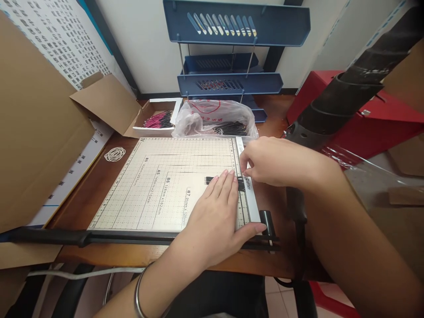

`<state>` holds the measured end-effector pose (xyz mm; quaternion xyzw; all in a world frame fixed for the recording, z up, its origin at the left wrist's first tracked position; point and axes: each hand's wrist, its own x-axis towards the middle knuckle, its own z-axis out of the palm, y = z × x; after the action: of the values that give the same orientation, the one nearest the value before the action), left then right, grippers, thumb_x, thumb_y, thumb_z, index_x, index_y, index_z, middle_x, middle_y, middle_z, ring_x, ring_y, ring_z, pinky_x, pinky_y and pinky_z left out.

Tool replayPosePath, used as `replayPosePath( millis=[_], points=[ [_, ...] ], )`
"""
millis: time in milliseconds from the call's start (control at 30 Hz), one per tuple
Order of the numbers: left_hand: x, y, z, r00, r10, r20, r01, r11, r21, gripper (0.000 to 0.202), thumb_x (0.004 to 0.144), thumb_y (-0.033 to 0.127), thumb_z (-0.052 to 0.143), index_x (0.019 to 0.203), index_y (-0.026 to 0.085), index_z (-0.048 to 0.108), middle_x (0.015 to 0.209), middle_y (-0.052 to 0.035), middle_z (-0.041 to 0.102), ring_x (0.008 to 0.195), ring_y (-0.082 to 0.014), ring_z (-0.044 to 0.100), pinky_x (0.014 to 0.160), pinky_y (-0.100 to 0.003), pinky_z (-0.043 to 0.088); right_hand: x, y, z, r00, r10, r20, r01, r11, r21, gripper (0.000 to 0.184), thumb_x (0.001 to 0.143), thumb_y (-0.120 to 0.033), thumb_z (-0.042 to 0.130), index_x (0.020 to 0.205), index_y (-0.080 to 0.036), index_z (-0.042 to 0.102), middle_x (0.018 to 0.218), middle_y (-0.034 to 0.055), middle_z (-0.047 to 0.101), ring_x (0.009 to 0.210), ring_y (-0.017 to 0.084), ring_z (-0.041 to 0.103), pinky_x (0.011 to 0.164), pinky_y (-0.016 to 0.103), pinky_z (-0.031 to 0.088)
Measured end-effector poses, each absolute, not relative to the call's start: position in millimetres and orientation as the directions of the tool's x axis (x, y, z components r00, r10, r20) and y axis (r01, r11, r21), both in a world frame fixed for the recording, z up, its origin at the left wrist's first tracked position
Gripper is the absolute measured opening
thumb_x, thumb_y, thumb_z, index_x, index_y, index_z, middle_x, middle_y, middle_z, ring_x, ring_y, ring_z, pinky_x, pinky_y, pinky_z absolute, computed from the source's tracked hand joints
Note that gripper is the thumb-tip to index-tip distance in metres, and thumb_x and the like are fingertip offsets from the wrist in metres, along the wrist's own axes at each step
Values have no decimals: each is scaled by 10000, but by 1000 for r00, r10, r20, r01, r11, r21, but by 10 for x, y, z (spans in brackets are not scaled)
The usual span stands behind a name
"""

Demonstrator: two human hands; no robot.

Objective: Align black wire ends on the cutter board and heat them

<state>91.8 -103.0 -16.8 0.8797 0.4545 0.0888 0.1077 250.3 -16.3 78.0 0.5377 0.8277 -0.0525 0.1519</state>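
My left hand point(217, 212) lies flat, fingers stretched out, over a small row of thin black sticks point(209, 180) on the cream gridded board of a paper cutter point(155, 185). Only the ends of the sticks show on either side of the fingers. The left thumb reaches over the cutter's pale edge rail point(253, 205). At that rail, by the right ends of the sticks, my right hand point(265, 161) is closed with its fingertips pinched; what they hold, if anything, is hidden. Along the board's front edge runs the cutter's black blade arm point(129, 237).
Behind the board, a white box point(155, 129) holds pink and black sticks, beside a clear plastic bag point(195, 121) of black ones. Rubber bands point(115, 154) lie left. A blue rack point(232, 84) stands behind; a black jointed pole point(334, 106) and red box point(371, 110) are right.
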Motion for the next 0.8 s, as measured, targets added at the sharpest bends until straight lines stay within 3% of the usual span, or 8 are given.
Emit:
replayPosePath(
  millis=[200, 533, 800],
  points=[
    [934, -1043, -187, 561, 825, 73, 788, -559, 258, 1001, 973, 780, 310, 1594, -5, 288, 1689, -211, 192, 1581, -353, 185, 1293, -533, 267, 2412, -143, 644, -414, 854, -314, 887, 456, 70, 231, 844, -175, 516, 865, -181, 746, 821, 91, 714, 651, 183, 568, 554, 287, 308],
    [998, -1091, -257, 511, 850, 130, 813, -527, 249, 1046, 951, 803, 330, 1581, -31, 300, 1668, -236, 251, 1574, -353, 217, 1294, -521, 271, 2409, -128, 655, -429, 822, -375, 877, 479, 46, 205, 809, -157, 517, 747, -158, 713, 688, 69, 660, 556, 144, 462, 531, 286, 295],
    [982, -1074, -227, 537, 835, 120, 796, -548, 258, 973, 986, 756, 312, 1582, -14, 322, 1676, -207, 248, 1572, -347, 230, 1292, -520, 281, 2479, -103, 707, -409, 836, -365, 895, 446, 17, 219, 811, -163, 523, 812, -192, 739, 766, 59, 697, 594, 144, 504, 561, 275, 317]
  ],
)
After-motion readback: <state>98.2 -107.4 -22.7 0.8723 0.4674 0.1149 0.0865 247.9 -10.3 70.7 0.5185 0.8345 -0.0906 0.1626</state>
